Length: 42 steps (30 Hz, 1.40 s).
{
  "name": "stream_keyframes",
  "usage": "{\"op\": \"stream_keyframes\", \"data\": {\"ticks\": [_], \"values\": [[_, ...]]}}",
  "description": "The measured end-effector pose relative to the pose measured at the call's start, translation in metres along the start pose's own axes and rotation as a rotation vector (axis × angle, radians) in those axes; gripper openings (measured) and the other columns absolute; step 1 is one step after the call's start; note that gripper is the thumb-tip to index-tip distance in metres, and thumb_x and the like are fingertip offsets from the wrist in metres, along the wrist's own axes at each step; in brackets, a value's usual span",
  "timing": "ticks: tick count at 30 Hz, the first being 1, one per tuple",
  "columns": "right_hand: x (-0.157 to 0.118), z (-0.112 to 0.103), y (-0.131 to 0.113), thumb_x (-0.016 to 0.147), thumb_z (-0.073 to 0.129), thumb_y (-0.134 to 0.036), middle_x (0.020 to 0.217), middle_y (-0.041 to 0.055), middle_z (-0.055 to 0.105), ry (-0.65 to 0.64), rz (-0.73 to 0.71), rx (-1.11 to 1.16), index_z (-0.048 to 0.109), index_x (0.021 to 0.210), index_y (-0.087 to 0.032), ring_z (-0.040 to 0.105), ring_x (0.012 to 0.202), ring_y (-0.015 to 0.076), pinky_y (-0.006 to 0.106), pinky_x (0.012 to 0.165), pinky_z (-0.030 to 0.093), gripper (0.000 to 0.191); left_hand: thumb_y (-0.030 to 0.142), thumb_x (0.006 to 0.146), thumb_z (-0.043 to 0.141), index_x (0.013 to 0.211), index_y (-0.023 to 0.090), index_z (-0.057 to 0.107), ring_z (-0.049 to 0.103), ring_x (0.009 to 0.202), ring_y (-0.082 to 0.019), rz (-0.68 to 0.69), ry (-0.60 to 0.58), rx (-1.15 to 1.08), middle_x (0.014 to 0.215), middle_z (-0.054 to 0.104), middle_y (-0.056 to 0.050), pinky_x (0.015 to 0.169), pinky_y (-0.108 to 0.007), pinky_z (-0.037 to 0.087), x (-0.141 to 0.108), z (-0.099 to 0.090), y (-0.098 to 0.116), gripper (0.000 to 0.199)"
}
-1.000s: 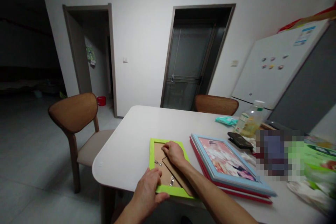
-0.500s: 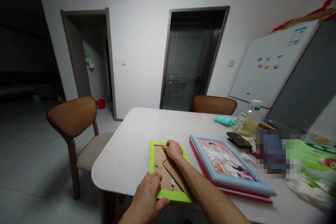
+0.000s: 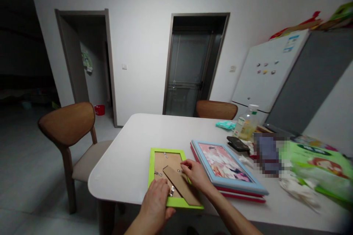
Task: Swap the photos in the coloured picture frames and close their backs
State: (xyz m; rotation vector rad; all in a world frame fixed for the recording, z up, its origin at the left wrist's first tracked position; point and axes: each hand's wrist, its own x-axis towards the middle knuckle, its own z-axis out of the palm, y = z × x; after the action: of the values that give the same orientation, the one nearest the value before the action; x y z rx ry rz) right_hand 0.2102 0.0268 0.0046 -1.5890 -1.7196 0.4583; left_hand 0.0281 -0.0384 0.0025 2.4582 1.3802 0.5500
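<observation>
Table: white; picture frame stack (image 3: 226,165) on it, right of the work.
Green frame (image 3: 152,165): back up, near table (image 3: 154,128) edge.
Backing board (image 3: 160,163): inside rim, seating looks done; clip work seems left.
Bottle (image 3: 246,126): capped, yellowish liquid inside.
Left hand (image 3: 154,200): gripping frame corner, fingers together, thumb apart.
Right hand (image 3: 195,174): fingertips bunched at right clip; pinching or not, can't tell.
Clips (image 3: 172,191): four visible, one per side.

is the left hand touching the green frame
Touching: in the head view, the left hand lies over the lower left corner of the green frame, its fingers reaching across the border onto the brown backing.
</observation>
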Motion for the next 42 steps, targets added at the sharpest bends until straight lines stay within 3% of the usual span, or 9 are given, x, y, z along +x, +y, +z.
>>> {"op": "stream_keyframes", "data": {"ticks": [9,17,21,25,30,34,37,39,42], "values": [[-0.057,0.000,-0.030,0.071,0.046,-0.017,0.092,0.0026,0.053,-0.225,-0.540,-0.234,0.064,0.079,-0.026,0.044,0.089,0.0161,0.031,0.077,0.034,0.022,0.012,0.051,0.071,0.085,0.017,0.050,0.046,0.105,-0.028,0.045,0.107,-0.043,0.109,0.052,-0.010,0.090,-0.045,0.037,0.000,0.008,-0.008,0.040],[-0.065,-0.016,-0.036,0.066,0.047,-0.012,0.093,0.0016,0.051,-0.296,-0.632,-0.218,0.062,0.085,-0.026,0.042,0.092,0.0169,0.034,0.084,0.032,0.028,0.012,0.054,0.069,0.091,0.015,0.050,0.046,0.105,-0.026,0.035,0.050,-0.049,0.110,0.052,-0.011,0.092,-0.042,0.035,0.000,-0.002,-0.004,0.042],[-0.065,-0.010,-0.027,0.071,0.044,-0.016,0.102,0.0041,0.053,-0.243,-0.544,-0.047,0.057,0.102,-0.027,0.045,0.098,0.0176,0.034,0.087,0.034,0.035,0.009,0.051,0.067,0.099,0.014,0.049,0.043,0.109,-0.028,0.023,0.045,-0.012,0.115,0.049,-0.013,0.094,-0.045,0.032,0.002,0.000,0.005,0.051],[-0.055,-0.007,-0.014,0.074,0.045,-0.027,0.108,0.0085,0.054,-0.015,-0.266,0.189,0.058,0.102,-0.021,0.046,0.103,0.0196,0.035,0.091,0.033,0.032,0.003,0.049,0.063,0.107,0.011,0.046,0.040,0.112,-0.029,0.015,0.018,-0.010,0.119,0.047,-0.016,0.096,-0.044,0.030,0.004,0.003,0.010,0.060],[-0.046,-0.017,-0.015,0.070,0.049,-0.035,0.107,0.0079,0.056,0.229,0.101,0.597,0.057,0.100,-0.019,0.050,0.099,0.0202,0.032,0.086,0.038,0.035,0.006,0.057,0.058,0.094,0.017,0.050,0.045,0.108,-0.025,0.076,0.176,-0.190,0.114,0.051,-0.011,0.093,-0.043,0.034,0.005,-0.015,0.005,0.040],[-0.054,0.000,-0.032,0.071,0.049,-0.041,0.091,0.0080,0.062,0.036,0.347,1.057,0.054,0.101,-0.016,0.058,0.076,0.0177,0.029,0.065,0.044,0.039,0.019,0.071,0.051,0.075,0.019,0.048,0.044,0.109,-0.024,0.021,0.401,-0.555,0.116,0.050,-0.009,0.090,-0.039,0.037,0.011,-0.032,0.024,0.005],[-0.060,0.019,-0.050,0.072,0.047,-0.048,0.085,0.0078,0.063,-0.136,0.348,1.362,0.055,0.099,-0.017,0.059,0.069,0.0165,0.029,0.061,0.045,0.042,0.032,0.075,0.048,0.074,0.019,0.046,0.047,0.106,-0.023,-0.004,0.468,-0.905,0.124,0.043,-0.010,0.085,-0.033,0.041,0.018,-0.034,0.052,0.014],[-0.061,0.019,-0.058,0.071,0.050,-0.048,0.088,0.0069,0.063,-0.070,0.272,1.468,0.055,0.098,-0.018,0.059,0.073,0.0169,0.028,0.063,0.045,0.041,0.036,0.072,0.052,0.074,0.018,0.045,0.051,0.102,-0.023,0.020,0.458,-1.056,0.123,0.043,-0.011,0.081,-0.030,0.044,0.023,-0.035,0.070,0.019],[-0.055,-0.012,-0.052,0.069,0.054,-0.041,0.097,0.0050,0.061,0.140,0.175,1.373,0.051,0.105,-0.021,0.058,0.081,0.0173,0.027,0.067,0.045,0.041,0.031,0.066,0.058,0.088,0.018,0.043,0.053,0.098,-0.021,0.073,0.448,-1.137,0.111,0.053,-0.010,0.080,-0.029,0.045,0.035,-0.043,0.089,0.030]]}}
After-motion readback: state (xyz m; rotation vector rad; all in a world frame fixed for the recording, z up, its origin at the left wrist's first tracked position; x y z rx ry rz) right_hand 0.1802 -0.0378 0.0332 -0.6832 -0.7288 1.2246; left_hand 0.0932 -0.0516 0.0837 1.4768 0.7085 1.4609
